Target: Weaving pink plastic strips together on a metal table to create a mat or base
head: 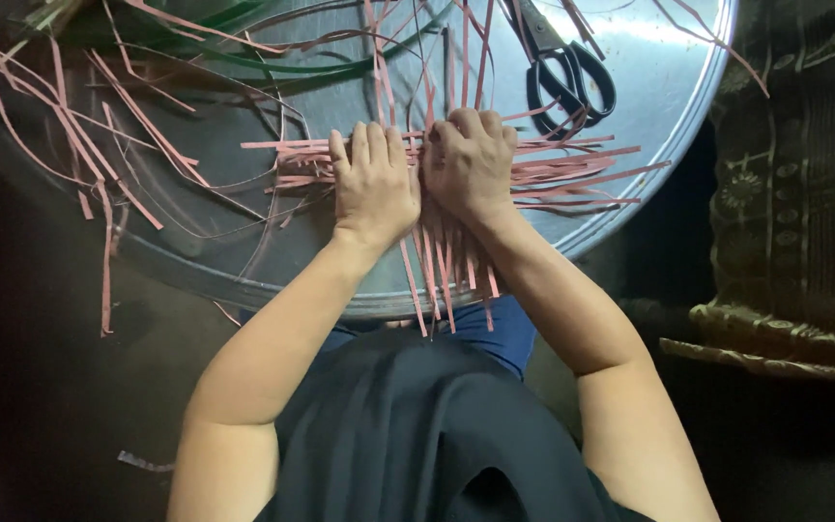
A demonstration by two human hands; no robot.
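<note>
A crossed weave of pink strips [553, 174] lies on a large round metal tray [659, 87]. My left hand [372, 184] lies palm down on its left part, fingers together, pressing on the horizontal strips. Beside it, touching, my right hand [469, 162] has its fingers curled over the strips in the middle of the weave. Vertical strips stick out below both hands over the tray's near rim.
Black-handled scissors [570, 72] lie on the tray beyond my right hand. Loose pink strips [79, 145] and some green strips [195, 39] are scattered over the tray's left and far side. A dark patterned cloth [794, 193] hangs at the right.
</note>
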